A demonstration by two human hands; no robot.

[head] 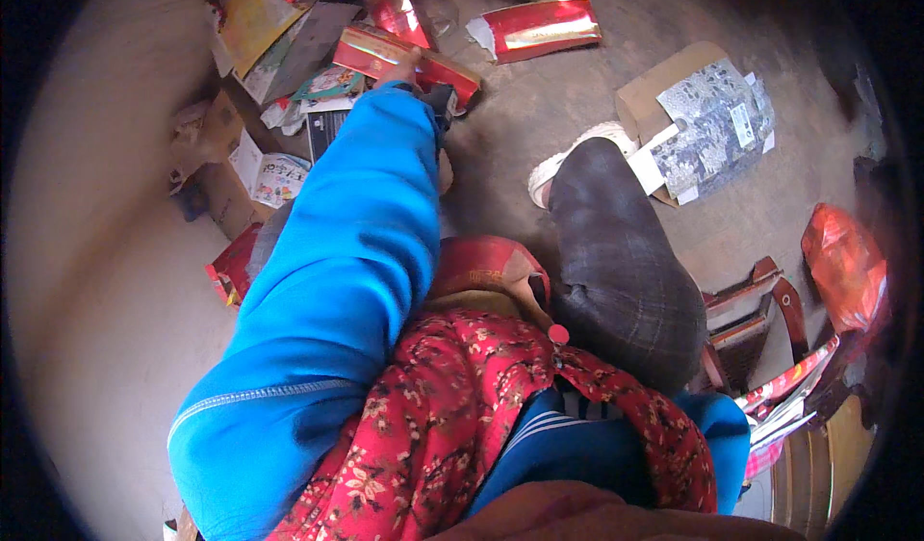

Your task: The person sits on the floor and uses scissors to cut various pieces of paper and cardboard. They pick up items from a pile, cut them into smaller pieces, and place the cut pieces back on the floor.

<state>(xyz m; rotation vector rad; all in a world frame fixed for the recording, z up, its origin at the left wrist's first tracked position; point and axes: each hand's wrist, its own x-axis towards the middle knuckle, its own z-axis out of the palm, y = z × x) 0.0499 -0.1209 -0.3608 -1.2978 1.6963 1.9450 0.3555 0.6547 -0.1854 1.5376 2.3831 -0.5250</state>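
My left arm, in a blue sleeve, stretches forward over the floor. At its end, my left hand (401,72) is on a long red and gold carton (440,70), with a finger or thumb across its face. The sleeve and a dark wrist strap (440,99) hide much of this hand. Another shiny red carton (393,10) lies just beyond, and a flattened red and gold carton (543,30) rests apart on the right. My right hand is out of view; only a bit of its blue sleeve (715,425) shows beside my red flowered garment (440,375).
Paper, booklets (280,178) and cardboard (224,198) are heaped along the pale wall (108,267). An opened-out patterned carton (711,126) lies beyond my right shoe (603,137). At right are a small wooden chair (751,310), an orange-red plastic bag (844,267) and papers (783,407).
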